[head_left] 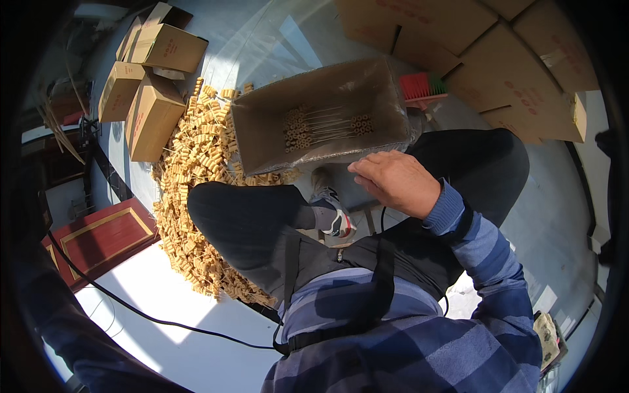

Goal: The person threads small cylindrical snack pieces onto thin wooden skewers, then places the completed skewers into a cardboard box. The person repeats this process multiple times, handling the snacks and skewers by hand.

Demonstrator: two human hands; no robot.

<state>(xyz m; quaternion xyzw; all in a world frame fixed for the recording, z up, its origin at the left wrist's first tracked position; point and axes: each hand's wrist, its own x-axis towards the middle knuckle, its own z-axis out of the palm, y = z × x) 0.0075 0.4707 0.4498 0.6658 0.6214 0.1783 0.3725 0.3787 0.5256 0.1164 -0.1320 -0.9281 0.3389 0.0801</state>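
Observation:
My right hand (396, 182) hovers over my right thigh, just by the near right edge of an open cardboard box (262, 124). Its back is up, and the fingers reach leftward, loosely open, with nothing visible in them. Inside the box, skewers (327, 124) lie in rows, thin sticks with tan rolled pieces at both sides. A clear plastic liner shows along the box's rim. To the left, a big heap of tan ridged skewers (190, 190) spreads over the floor. My left sleeve (85, 340) runs off at the lower left, and that hand is out of sight.
Several cardboard boxes (164, 49) stand at the far left, beyond the heap. More flat cartons (504, 78) lean at the right. A red and green brush (419, 86) rests behind the box. A red panel (105, 242) lies at left, near a black cable (164, 321).

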